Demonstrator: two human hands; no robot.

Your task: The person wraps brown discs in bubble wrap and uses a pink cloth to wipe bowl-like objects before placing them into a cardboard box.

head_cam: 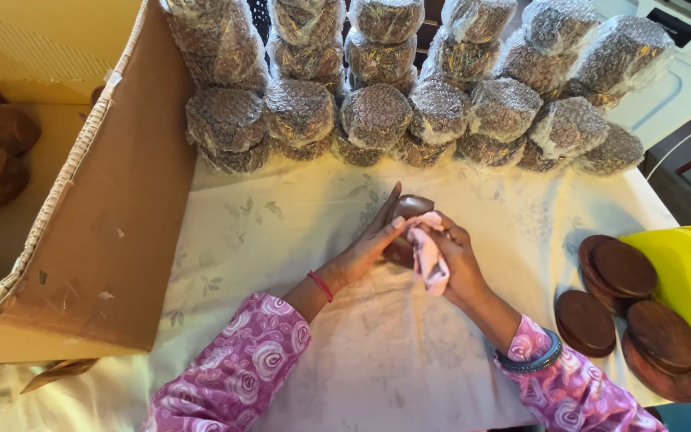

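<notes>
Dark wooden piece [404, 214] at frame centre, long axis near vertical, upper end tilted slightly right. Left hand [371, 240] fingers together, cupping its left side; right hand [456, 258] clamped on pink cloth [428, 254] against it.

Soft even daylight, faint shadows, sharp centre, wide-angle bending at edges, glints on bubble wrap [377, 116]
</notes>
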